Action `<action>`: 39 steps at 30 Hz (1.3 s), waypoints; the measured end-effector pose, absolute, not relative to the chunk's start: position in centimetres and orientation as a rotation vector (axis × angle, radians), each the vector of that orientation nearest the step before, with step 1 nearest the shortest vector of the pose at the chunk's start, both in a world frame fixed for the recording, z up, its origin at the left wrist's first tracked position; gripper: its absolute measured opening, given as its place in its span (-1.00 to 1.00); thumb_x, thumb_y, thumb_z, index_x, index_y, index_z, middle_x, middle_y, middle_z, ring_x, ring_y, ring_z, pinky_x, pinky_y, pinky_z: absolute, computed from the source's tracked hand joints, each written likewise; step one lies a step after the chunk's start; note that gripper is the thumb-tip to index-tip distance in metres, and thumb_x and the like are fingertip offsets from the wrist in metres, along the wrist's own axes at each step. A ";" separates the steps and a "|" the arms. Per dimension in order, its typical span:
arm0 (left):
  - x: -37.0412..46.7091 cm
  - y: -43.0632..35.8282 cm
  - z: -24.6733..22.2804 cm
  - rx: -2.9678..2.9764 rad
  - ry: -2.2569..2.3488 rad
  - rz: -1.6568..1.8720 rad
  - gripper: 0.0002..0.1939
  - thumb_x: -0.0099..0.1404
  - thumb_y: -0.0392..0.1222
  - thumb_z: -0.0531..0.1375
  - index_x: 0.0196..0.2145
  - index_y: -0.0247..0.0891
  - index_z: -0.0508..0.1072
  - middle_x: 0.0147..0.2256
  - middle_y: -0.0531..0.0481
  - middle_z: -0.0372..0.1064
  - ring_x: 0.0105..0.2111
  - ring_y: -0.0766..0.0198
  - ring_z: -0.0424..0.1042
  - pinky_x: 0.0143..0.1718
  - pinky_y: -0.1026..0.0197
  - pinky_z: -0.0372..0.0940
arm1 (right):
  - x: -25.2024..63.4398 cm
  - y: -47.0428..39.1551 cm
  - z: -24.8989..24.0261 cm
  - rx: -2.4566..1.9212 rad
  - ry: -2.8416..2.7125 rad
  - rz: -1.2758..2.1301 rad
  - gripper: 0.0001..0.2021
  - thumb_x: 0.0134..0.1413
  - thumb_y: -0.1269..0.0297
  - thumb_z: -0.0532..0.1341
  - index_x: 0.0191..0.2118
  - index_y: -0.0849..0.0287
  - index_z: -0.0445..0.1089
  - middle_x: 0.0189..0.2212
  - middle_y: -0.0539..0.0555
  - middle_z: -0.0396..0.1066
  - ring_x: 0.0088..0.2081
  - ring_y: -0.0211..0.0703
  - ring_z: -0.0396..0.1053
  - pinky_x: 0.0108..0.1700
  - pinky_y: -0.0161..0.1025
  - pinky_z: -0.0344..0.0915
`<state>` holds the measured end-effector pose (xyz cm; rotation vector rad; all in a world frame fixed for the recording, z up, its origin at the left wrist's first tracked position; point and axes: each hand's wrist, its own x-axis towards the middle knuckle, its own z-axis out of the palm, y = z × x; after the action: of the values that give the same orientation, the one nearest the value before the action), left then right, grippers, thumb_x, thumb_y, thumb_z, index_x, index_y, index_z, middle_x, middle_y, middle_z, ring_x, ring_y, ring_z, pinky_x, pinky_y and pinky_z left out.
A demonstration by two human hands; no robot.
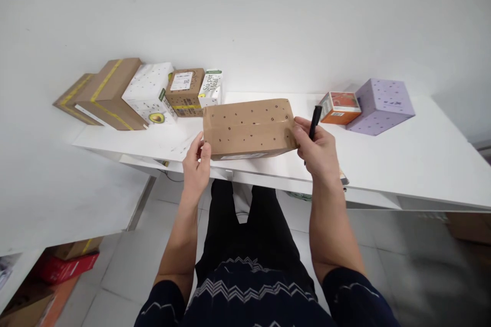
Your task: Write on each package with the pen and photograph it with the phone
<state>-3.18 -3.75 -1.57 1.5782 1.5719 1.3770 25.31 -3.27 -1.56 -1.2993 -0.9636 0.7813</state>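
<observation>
Between my hands is a brown cardboard box (249, 125) with small dark printed marks and a strip of clear tape along its upper face. My left hand (197, 166) grips its left end, thumb at the near corner, fingertips partly hidden. At the right end, my right hand (316, 150) pinches the box's edge. The same hand holds a black pen (315, 120) that sticks up between thumb and fingers. A white label shows in part on the box's near side. Whether the box's underside touches the desk cannot be seen.
Along the wall on the white desk (414, 158) stand yellow-taped brown boxes (109, 94), a white avocado box (149, 89), a small brown box (186, 92) and a slim white box (211, 87). To the right are an orange box (339, 107) and a lilac box (381, 104).
</observation>
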 end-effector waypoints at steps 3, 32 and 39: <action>-3.1 -3.7 -1.8 1.596 1.537 1.365 -0.39 0.36 0.24 0.16 0.22 -0.14 0.38 0.01 -0.16 0.49 -0.06 0.15 0.48 0.01 0.09 0.38 | 25.1 -2.9 -0.7 -1.288 -0.806 0.893 -0.52 -0.07 0.02 0.43 -0.05 0.19 0.50 -0.59 -0.10 0.29 -0.68 -0.43 0.01 -0.69 -0.38 -0.08; 0.9 -1.6 -4.8 2.439 1.631 1.579 -0.71 0.46 -0.12 0.08 -0.01 -0.21 0.53 -0.01 -0.23 0.37 0.17 0.00 0.20 0.25 -0.14 0.15 | 18.3 2.0 1.6 -0.969 -1.285 0.846 -0.69 0.10 -0.07 0.31 -0.30 0.07 0.37 -0.50 -0.05 0.41 -0.51 -0.27 0.35 -0.46 -0.29 0.33; 1.3 -1.5 -5.4 2.436 1.650 1.630 -0.72 0.46 -0.14 0.07 -0.02 -0.21 0.53 -0.03 -0.20 0.36 0.15 0.02 0.23 0.26 -0.13 0.19 | 18.3 1.7 0.2 -1.038 -1.436 0.722 -0.68 0.25 -0.03 0.16 -0.39 0.09 0.38 -0.55 -0.03 0.37 -0.50 -0.24 0.36 -0.48 -0.29 0.26</action>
<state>1.25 -1.54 -5.44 2.4363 1.6498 1.6296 18.33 1.73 0.19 -1.0383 -1.4361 0.7218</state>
